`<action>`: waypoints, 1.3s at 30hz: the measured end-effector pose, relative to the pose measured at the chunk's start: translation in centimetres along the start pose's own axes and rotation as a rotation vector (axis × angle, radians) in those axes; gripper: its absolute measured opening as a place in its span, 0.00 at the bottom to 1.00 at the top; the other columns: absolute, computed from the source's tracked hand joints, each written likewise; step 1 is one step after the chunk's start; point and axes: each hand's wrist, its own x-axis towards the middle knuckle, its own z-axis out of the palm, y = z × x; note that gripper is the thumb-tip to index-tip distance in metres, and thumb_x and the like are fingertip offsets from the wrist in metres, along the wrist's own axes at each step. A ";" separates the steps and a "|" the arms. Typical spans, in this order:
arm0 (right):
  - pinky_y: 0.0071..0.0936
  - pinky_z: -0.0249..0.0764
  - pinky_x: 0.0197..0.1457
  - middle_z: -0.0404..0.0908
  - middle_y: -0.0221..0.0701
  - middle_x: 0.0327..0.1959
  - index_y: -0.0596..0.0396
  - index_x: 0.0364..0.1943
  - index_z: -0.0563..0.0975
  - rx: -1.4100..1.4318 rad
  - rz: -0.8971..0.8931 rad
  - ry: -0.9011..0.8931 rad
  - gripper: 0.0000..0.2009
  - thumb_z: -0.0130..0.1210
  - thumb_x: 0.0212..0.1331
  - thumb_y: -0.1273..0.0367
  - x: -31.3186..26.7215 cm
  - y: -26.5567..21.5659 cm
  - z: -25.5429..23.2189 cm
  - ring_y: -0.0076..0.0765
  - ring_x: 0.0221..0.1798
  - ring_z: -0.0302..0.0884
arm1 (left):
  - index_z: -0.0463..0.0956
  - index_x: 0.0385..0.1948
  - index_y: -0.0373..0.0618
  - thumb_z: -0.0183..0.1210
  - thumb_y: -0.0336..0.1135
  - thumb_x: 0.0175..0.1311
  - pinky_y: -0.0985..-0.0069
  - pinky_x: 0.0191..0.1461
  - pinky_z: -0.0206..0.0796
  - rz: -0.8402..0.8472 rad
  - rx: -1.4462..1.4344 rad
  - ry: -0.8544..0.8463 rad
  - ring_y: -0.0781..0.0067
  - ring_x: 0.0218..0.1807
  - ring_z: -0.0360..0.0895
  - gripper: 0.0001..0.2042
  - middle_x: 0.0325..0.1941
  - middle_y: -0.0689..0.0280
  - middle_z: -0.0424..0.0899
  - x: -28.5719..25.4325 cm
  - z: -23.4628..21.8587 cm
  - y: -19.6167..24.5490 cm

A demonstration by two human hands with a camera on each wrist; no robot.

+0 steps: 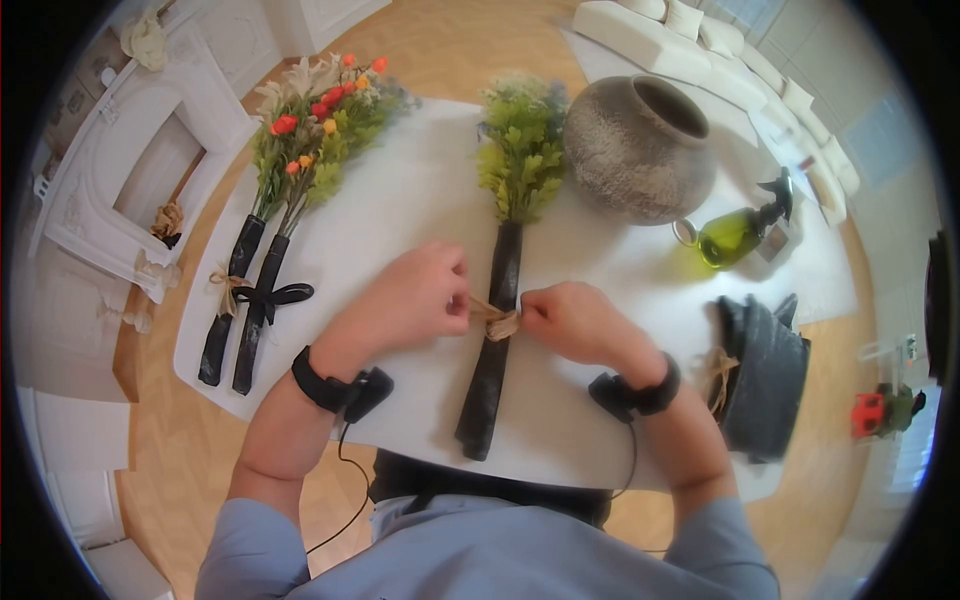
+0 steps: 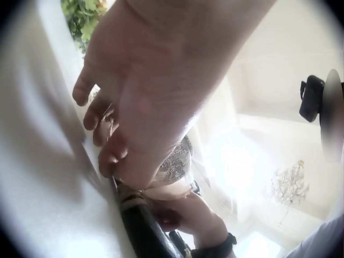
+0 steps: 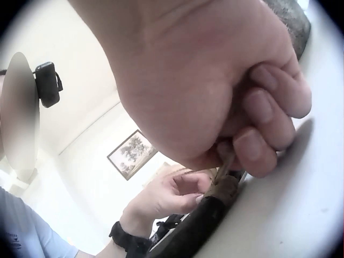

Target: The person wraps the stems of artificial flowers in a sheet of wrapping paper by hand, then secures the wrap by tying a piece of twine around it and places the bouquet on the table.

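Note:
A bunch of green foliage (image 1: 520,150) lies in the middle of the white table, its stems rolled in a long black wrap (image 1: 484,400). Round the wrap goes a tan ribbon (image 1: 502,325). On its left side my left hand (image 1: 420,290) pinches one ribbon end between thumb and fingers, drawn taut in the head view. From the other side my right hand (image 1: 578,322), fingers curled in, grips the ribbon close against the wrap. The right wrist view shows a strip of the ribbon (image 3: 226,166) coming out by the right thumb and fingers.
Two wrapped flower bunches lie at the left, one with a tan bow (image 1: 228,290), one with a black bow (image 1: 270,298). A round grey vase (image 1: 635,150) stands at back right, near a green spray bottle (image 1: 728,240). Folded black sheets (image 1: 765,380) lie at the right edge.

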 end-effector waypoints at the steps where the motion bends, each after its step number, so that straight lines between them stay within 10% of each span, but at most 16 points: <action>1: 0.44 0.73 0.39 0.80 0.45 0.25 0.58 0.32 0.79 -0.017 -0.009 0.000 0.11 0.50 0.62 0.64 0.0 0.0 0.0 0.56 0.30 0.75 | 0.79 0.19 0.42 0.65 0.30 0.46 0.71 0.45 0.71 0.003 0.005 0.000 0.64 0.44 0.75 0.04 0.35 0.66 0.74 0.0 0.1 -0.1; 11: 0.19 0.59 0.24 0.72 0.25 0.17 0.58 0.40 0.74 0.970 0.100 0.398 0.09 0.47 0.73 0.67 1.2 2.9 0.9 0.17 0.20 0.66 | 0.80 0.31 0.39 0.63 0.48 0.64 0.73 0.43 0.70 -0.460 -0.484 0.229 0.68 0.34 0.77 0.17 0.31 0.65 0.81 1.8 -1.0 -1.3; 18: 0.21 0.62 0.25 0.74 0.26 0.20 0.60 0.40 0.75 0.873 0.033 0.448 0.08 0.50 0.72 0.68 1.3 3.1 2.0 0.18 0.22 0.67 | 0.82 0.37 0.41 0.63 0.60 0.58 0.64 0.42 0.75 -0.626 -0.067 -0.062 0.57 0.38 0.85 0.26 0.32 0.57 0.87 5.4 0.1 4.9; 26: 0.22 0.65 0.28 0.74 0.26 0.22 0.62 0.39 0.75 0.843 -0.010 0.435 0.08 0.50 0.70 0.69 0.9 3.2 2.0 0.19 0.24 0.69 | 0.80 0.35 0.43 0.59 0.48 0.61 0.56 0.42 0.73 -0.543 -0.006 0.332 0.47 0.37 0.82 0.16 0.31 0.54 0.85 2.4 -0.2 3.5; 32: 0.23 0.66 0.29 0.74 0.26 0.22 0.63 0.39 0.76 0.804 -0.014 0.422 0.09 0.50 0.69 0.69 0.6 2.9 1.6 0.20 0.25 0.69 | 0.78 0.45 0.35 0.63 0.37 0.64 0.72 0.31 0.69 -0.469 -0.267 0.377 0.75 0.25 0.78 0.15 0.25 0.63 0.83 -3.0 -6.6 -0.3; 39: 0.23 0.65 0.28 0.74 0.26 0.22 0.62 0.39 0.76 0.837 -0.016 0.393 0.09 0.51 0.69 0.69 1.6 4.4 2.6 0.20 0.24 0.69 | 0.78 0.50 0.33 0.67 0.44 0.63 0.74 0.31 0.68 -0.599 0.005 0.183 0.77 0.25 0.74 0.23 0.25 0.63 0.81 -6.2 -8.7 -5.3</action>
